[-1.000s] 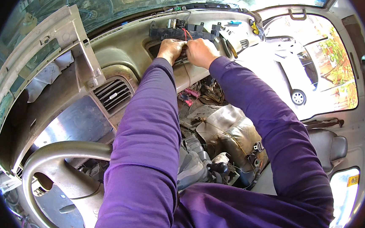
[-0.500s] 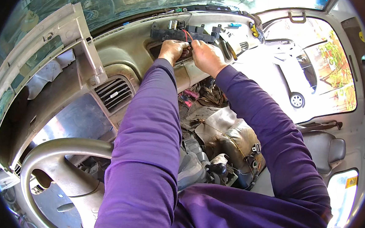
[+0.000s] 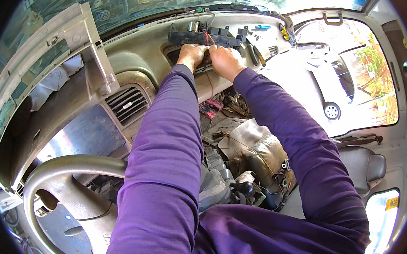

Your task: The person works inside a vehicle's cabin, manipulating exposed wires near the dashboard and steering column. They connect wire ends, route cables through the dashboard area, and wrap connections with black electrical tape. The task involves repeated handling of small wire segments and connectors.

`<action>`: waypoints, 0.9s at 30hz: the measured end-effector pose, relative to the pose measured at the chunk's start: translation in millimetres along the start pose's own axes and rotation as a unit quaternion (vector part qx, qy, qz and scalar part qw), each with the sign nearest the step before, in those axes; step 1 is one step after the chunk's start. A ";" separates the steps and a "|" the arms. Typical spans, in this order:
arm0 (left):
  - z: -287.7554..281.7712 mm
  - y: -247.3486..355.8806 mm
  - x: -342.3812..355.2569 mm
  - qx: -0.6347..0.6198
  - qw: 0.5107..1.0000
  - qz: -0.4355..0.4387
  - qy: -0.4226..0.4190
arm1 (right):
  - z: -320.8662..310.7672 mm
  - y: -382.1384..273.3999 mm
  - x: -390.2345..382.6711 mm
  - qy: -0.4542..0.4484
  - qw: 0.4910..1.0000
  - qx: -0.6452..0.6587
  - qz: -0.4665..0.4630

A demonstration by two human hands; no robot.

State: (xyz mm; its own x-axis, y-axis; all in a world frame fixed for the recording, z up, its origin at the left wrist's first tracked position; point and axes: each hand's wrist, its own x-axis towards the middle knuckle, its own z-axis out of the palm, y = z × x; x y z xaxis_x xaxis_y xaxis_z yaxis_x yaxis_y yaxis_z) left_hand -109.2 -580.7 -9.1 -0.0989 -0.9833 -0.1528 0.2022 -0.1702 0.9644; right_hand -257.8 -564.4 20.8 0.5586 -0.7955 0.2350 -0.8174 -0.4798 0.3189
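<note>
Both arms in purple sleeves reach up to the dashboard, where my hands meet over a dark opening (image 3: 174,58). My left hand (image 3: 192,56) is closed, its fingertips pinched close to those of the other hand. Beside it, my right hand (image 3: 226,60) is closed too, with the end of a red wire (image 3: 209,38) running down into its fingers. What the left fingers grip is hidden. Just beyond the hands lies a long black plastic relay and connector block (image 3: 185,36) with a silver cylindrical part (image 3: 193,26) on it; the red wire comes from there.
Pliers (image 3: 253,55) with dark handles lie right of my hands. Farther right are a blue tool (image 3: 262,27) and yellow-handled scissors (image 3: 283,32). A steering wheel (image 3: 69,160) stands at left, beneath a detached trim panel (image 3: 91,45). Loose wiring (image 3: 232,103) hangs below the dashboard.
My right hand has shifted slightly left, closer to my left hand. My left hand stays nearly in place, and the black block has not moved noticeably.
</note>
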 end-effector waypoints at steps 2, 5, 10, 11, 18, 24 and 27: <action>-8.9 -3.6 1.2 0.003 1.000 -0.006 -0.007 | -10.6 -14.6 7.6 -0.029 0.993 0.084 0.082; -10.3 -9.6 9.0 0.006 1.000 0.024 -0.017 | -9.0 -16.2 20.5 -0.068 0.936 0.249 0.241; -4.6 -4.0 2.2 -0.041 0.999 -0.005 -0.018 | -3.0 -9.4 38.7 -0.077 0.498 0.684 0.528; -5.7 -3.1 1.8 -0.063 0.998 -0.012 -0.023 | -4.6 -6.0 36.3 -0.111 0.617 0.619 0.473; -7.1 -11.2 5.8 -0.056 0.998 0.026 0.006 | -14.9 -4.1 -2.9 0.042 0.997 0.009 -0.064; -4.0 -7.2 2.7 -0.043 0.998 0.032 0.020 | -22.6 11.7 5.7 0.029 0.982 -0.059 -0.177; -6.7 -6.2 0.7 -0.024 0.999 0.017 0.016 | -21.9 10.4 9.5 -0.001 0.983 -0.056 -0.176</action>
State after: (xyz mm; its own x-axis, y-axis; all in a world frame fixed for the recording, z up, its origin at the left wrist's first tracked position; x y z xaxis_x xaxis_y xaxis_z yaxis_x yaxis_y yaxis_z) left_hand -104.1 -580.7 -16.6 -0.0594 -0.9899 -0.1287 0.2518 -0.1396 0.9577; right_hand -257.8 -568.9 46.4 0.8036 -0.5884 0.0897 -0.5529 -0.6821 0.4785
